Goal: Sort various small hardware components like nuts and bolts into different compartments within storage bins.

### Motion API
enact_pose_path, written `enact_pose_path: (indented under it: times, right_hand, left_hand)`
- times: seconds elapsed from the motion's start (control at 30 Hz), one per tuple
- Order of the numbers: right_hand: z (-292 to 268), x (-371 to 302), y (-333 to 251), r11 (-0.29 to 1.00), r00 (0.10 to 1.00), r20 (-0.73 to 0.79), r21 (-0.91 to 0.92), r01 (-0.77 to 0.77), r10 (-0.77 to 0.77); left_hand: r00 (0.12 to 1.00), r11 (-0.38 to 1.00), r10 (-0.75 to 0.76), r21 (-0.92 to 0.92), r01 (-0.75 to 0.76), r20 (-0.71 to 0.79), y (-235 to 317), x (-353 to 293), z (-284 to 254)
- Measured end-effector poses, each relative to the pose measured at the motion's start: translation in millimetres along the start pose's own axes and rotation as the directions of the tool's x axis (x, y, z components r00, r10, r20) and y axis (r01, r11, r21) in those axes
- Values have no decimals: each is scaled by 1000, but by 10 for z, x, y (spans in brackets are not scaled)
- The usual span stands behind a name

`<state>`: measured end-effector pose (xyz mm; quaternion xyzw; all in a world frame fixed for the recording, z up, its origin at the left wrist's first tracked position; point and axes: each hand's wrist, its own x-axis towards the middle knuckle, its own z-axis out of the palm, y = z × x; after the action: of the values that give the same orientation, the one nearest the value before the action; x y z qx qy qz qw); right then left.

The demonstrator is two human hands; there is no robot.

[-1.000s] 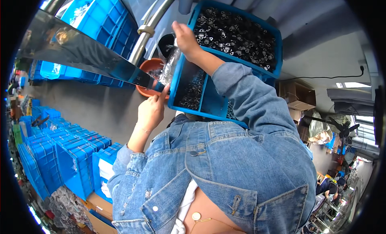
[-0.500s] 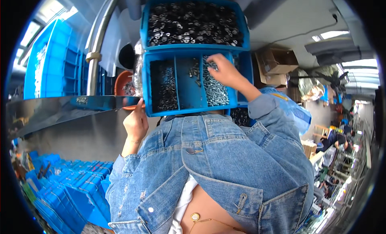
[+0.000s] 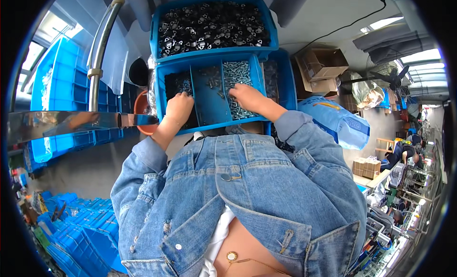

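Note:
A blue bin with three compartments (image 3: 205, 107) lies in front of me. My left hand (image 3: 179, 108) reaches into its left compartment, among small dark ring-like parts (image 3: 177, 81). The fingers there are curled downward, and whatever they grip is hidden. Over the right compartment, full of silver screws (image 3: 243, 113), my right hand (image 3: 248, 98) has its fingertips drawn together at the divider side. Nothing can be made out between them. A few short metal pieces (image 3: 215, 82) are scattered in the middle compartment.
Beyond it stands a blue bin (image 3: 216, 52) heaped with black-and-silver clamp-like parts (image 3: 214, 27). A metal bar (image 3: 76, 124) and an orange-red bowl (image 3: 141, 108) are at left. To the right are cardboard boxes (image 3: 323, 65) and a blue-white bag (image 3: 340, 126). Blue crates (image 3: 85, 224) sit lower left.
My left hand has moved from the bin's near left corner into the left compartment. My right hand has shifted lower, toward the middle divider. The bins appear farther left in view.

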<state>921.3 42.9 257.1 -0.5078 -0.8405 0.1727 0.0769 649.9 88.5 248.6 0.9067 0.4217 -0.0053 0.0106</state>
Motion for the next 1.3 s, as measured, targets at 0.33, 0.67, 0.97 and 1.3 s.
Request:
enact_pose_path:
  times: [0.33,0.67,0.97,1.3]
  right_hand:
    - [-226,243,202,978,972,234,204,-50,1]
    - [-714,-220,152,-512,934,336,827,-233,118]
    - [-839,-28,-69,-437,868,497,778,-451,-11]
    - [-1236,1436,1347,917,958,-227,-315,-244,177]
  left_hand:
    - [970,688,-232,-692,219,77,-135,-212,-560]
    - [952,299,-278,-931,209,125,104,291,-685]
    - [989,980,-96,183,75,110,485,962,-111]
    - [998,975,-38,219,24,58,600,674,-116]
